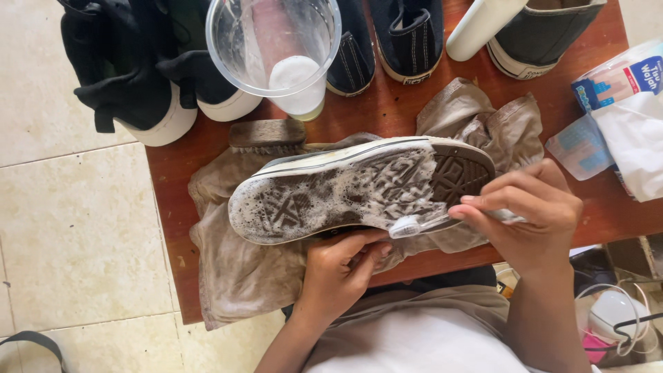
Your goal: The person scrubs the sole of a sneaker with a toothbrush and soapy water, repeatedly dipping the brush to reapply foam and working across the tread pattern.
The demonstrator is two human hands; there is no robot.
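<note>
- A sneaker (359, 190) is held sole-up over a stained beige cloth (242, 269) that is spread on the reddish wooden surface (394, 110); its sole is covered with grey suds from the toe to past the middle, while the heel tread is left dark and mostly bare.
- The sneaker is gripped from below at its near edge by the left hand (338, 266), with the fingers curled and pressed against the shoe's underside.
- A toothbrush (421, 222) with a pale head is pinched by the fingers of the right hand (528, 207), and its head is laid against the sole's near edge.
- A clear plastic cup (276, 48) with a little water in it is seen beyond the sneaker, beside a scrubbing brush (268, 135).
- Dark shoes (138, 76) are lined along the far edge, and plastic packets (618, 117) are seen at the right.
</note>
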